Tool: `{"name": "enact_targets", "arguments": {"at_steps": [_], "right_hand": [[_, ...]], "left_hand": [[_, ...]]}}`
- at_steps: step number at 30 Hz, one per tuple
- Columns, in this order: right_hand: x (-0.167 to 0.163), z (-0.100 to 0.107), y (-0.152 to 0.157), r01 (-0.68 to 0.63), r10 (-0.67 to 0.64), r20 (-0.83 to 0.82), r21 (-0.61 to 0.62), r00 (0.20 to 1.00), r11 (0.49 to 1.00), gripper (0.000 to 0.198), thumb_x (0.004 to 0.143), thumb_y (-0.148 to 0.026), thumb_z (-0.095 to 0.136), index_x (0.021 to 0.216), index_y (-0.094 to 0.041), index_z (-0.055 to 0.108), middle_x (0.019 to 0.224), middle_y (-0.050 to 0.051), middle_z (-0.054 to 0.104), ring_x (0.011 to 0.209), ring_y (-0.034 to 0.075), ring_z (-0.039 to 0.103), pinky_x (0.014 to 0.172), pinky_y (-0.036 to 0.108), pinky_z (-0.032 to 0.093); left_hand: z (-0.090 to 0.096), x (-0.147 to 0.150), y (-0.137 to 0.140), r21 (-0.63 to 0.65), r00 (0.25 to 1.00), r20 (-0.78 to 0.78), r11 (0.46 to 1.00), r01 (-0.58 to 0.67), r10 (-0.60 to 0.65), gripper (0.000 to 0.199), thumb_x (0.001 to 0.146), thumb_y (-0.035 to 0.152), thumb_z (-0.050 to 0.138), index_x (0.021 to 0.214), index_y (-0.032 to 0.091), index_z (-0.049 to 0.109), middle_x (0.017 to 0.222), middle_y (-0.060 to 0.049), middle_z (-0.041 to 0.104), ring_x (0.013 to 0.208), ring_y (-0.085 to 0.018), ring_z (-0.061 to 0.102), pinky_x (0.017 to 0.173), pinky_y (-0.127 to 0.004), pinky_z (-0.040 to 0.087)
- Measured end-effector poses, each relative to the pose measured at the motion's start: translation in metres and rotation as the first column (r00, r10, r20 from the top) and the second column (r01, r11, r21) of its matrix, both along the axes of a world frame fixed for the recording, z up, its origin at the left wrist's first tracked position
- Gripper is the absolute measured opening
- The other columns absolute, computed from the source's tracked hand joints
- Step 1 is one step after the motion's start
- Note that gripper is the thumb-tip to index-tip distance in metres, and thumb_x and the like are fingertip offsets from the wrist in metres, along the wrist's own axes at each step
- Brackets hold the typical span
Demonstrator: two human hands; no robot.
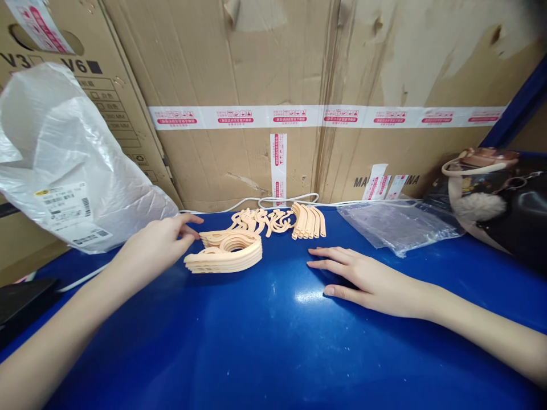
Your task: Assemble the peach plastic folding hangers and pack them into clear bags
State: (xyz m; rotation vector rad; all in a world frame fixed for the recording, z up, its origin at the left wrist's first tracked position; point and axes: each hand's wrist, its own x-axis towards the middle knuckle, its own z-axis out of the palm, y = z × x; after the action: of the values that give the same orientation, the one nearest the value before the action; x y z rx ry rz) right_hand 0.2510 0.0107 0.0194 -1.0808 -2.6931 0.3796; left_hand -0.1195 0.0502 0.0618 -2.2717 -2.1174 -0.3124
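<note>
The stack of peach plastic hooks (225, 254) lies on the blue table (273, 341). The left hand (156, 246) touches the stack's left side with loose, ungripping fingers. The right hand (367, 279) rests flat and open, right of the stack, apart from it.

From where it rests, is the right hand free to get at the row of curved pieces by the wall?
Probably yes. The right hand lies flat on the table, and only bare surface separates it from the row.

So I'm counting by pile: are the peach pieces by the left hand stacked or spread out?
Stacked. The peach pieces lie flat on one another in a neat pile on the blue table, at the left hand's fingertips.
</note>
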Motion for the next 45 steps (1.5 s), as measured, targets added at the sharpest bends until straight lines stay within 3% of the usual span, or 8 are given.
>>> {"name": "enact_targets", "arguments": {"at_steps": [17,22,29,38,45], "right_hand": [[-0.001,0.002,0.0,0.008,-0.009,0.071,0.012,0.997,1.0,0.055,0.096,-0.055,0.04,0.141,-0.024,0.048,0.151,0.009,0.039,0.137,0.026,0.038,0.112,0.047,0.033],[0.0,0.001,0.0,0.005,-0.006,0.066,0.02,0.998,1.0,0.054,0.096,-0.054,0.04,0.141,-0.025,0.047,0.151,0.008,0.039,0.136,0.027,0.038,0.112,0.048,0.033],[-0.001,0.0,-0.001,0.006,-0.008,0.061,0.026,0.998,1.0,0.054,0.096,-0.053,0.041,0.14,-0.023,0.048,0.151,0.009,0.04,0.136,0.027,0.038,0.112,0.048,0.032],[0.0,0.0,0.0,0.008,-0.01,0.069,0.028,0.998,1.0,0.054,0.096,-0.053,0.041,0.14,-0.024,0.048,0.151,0.008,0.04,0.137,0.026,0.038,0.113,0.046,0.032],[0.0,-0.001,0.0,0.008,-0.01,0.071,0.029,0.997,1.0,0.054,0.096,-0.053,0.041,0.141,-0.024,0.047,0.152,0.008,0.039,0.137,0.026,0.038,0.113,0.046,0.032]], "left_hand": [[0.001,-0.002,0.0,-0.001,0.999,0.042,1.0,0.015,-0.015,0.049,0.079,0.032,0.036,0.122,0.018,0.054,0.108,-0.008,0.072,0.102,-0.033,0.065,0.092,-0.05,0.046],[-0.004,-0.007,0.01,-0.033,0.981,0.101,0.985,0.171,-0.167,0.059,0.071,0.037,0.041,0.123,0.013,0.053,0.123,-0.011,0.065,0.108,-0.027,0.063,0.095,-0.036,0.048],[-0.012,-0.01,0.021,-0.014,0.949,0.134,0.957,0.288,-0.284,0.059,0.072,0.049,0.049,0.12,0.016,0.057,0.109,-0.011,0.07,0.103,-0.032,0.063,0.092,-0.037,0.046],[-0.013,-0.011,0.023,0.01,0.942,0.148,0.953,0.303,-0.301,0.056,0.073,0.05,0.051,0.118,0.018,0.059,0.101,-0.01,0.071,0.097,-0.034,0.065,0.087,-0.039,0.047],[-0.003,-0.02,0.021,-0.036,0.921,0.215,0.94,0.338,-0.323,0.057,0.076,0.054,0.052,0.118,0.017,0.058,0.1,-0.009,0.072,0.091,-0.028,0.067,0.084,-0.035,0.051]]}}
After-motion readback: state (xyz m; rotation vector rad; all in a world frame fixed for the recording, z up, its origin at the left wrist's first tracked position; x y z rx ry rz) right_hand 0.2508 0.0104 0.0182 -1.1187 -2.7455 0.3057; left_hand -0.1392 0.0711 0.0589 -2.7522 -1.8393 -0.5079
